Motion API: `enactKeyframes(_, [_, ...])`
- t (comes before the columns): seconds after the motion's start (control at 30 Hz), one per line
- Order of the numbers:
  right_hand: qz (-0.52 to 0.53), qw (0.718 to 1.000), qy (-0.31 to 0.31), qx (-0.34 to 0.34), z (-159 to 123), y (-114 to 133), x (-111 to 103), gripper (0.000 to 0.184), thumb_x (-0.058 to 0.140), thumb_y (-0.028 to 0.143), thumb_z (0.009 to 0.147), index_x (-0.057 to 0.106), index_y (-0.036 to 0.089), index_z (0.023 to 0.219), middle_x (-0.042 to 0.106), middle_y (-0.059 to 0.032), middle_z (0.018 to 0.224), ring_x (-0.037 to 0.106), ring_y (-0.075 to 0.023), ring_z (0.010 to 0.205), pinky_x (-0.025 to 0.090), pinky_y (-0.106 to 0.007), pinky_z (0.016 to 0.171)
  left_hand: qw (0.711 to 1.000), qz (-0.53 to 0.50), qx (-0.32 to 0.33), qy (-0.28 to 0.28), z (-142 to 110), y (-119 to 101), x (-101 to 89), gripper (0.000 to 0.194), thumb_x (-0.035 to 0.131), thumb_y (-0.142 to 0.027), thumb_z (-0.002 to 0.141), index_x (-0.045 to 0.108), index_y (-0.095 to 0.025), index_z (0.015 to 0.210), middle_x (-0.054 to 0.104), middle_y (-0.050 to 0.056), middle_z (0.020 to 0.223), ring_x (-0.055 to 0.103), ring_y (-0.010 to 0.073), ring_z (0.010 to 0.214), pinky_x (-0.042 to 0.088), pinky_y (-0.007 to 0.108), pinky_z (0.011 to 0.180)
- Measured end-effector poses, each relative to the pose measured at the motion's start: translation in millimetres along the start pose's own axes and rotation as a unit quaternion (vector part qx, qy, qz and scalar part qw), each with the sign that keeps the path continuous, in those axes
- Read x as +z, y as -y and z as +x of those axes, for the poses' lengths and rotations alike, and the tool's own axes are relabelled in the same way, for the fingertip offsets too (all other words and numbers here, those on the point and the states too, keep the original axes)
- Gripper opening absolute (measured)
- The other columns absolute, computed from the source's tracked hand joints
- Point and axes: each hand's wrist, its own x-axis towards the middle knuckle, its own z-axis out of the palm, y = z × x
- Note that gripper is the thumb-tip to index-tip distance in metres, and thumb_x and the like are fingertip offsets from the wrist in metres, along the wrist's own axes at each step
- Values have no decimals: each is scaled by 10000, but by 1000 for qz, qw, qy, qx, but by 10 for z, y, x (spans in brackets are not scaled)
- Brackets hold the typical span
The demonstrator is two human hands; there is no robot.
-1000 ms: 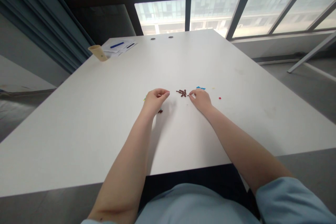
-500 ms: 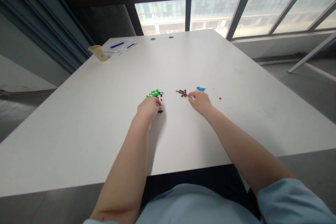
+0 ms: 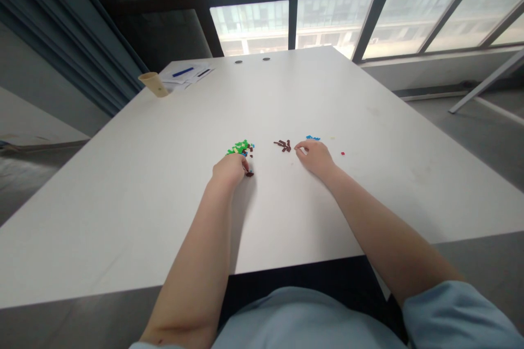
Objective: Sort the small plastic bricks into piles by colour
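Note:
My left hand [image 3: 230, 170] rests curled on the white table [image 3: 123, 202], its fingers over a few dark brown plastic bricks [image 3: 249, 173]. Just beyond those fingers lies a heap of tiny green bricks [image 3: 240, 148] mixed with some blue and brown ones. My right hand [image 3: 315, 157] lies to the right, its fingertips close to a loose group of dark brown bricks [image 3: 283, 145] without visibly holding any. Small blue bricks [image 3: 313, 138] sit just beyond it. Whatever lies under my left fingers is hidden.
A single red brick [image 3: 343, 153] lies right of my right hand. At the far left corner of the table stand a beige paper cup [image 3: 153, 84] and papers [image 3: 184, 75] with a blue pen. Large windows [image 3: 286, 5] lie beyond the table.
My left hand has moved back toward me, uncovering the green heap, and now sits by the lower brown bricks. My right hand has shifted slightly right, and the brown group looks unchanged.

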Motion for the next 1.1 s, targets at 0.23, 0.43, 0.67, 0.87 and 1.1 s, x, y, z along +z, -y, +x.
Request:
enactKeyframes(0.23, [7, 1000, 4, -2, -13, 12, -24, 242, 478, 269, 761, 704, 215, 828, 665, -41, 831, 541, -163, 709, 389, -283, 681, 1000, 5, -5, 10, -13, -40, -6, 139, 563, -185, 636, 667, -210, 725, 680, 86, 904, 604, 230, 797, 415, 280, 658])
enactKeyframes(0.43, [17, 1000, 8, -4, -14, 3, -15, 230, 480, 255, 757, 701, 216, 809, 671, -34, 843, 550, -164, 725, 399, -278, 684, 990, -58, 69, -105, 7, -64, 1, 190, 455, -164, 721, 631, -172, 792, 658, 122, 905, 594, 243, 823, 426, 315, 714])
enactKeyframes(0.67, [19, 1000, 7, -3, -15, -6, -22, 241, 480, 277, 760, 702, 213, 829, 668, -35, 830, 546, -164, 718, 395, -279, 685, 938, -248, 124, -210, -79, -158, -104, 128, 454, -215, 769, 575, -195, 808, 640, 48, 780, 577, 170, 718, 437, 279, 670])
enactKeyframes(0.87, [15, 1000, 8, -3, -23, -2, -32, 238, 468, 266, 754, 697, 216, 797, 653, -35, 796, 531, -163, 689, 384, -275, 648, 850, -459, 162, -202, -139, -263, -163, 185, 536, -307, 731, 615, -179, 840, 653, 40, 811, 588, 149, 745, 461, 247, 648])
enactKeyframes(1.1, [25, 1000, 5, -5, -33, 19, -48, 241, 467, 268, 754, 698, 211, 797, 656, -38, 794, 530, -162, 694, 377, -273, 648, 810, -542, 181, -134, -205, -375, -144, 238, 664, -333, 653, 662, -166, 823, 670, 47, 784, 596, 143, 700, 463, 251, 619])
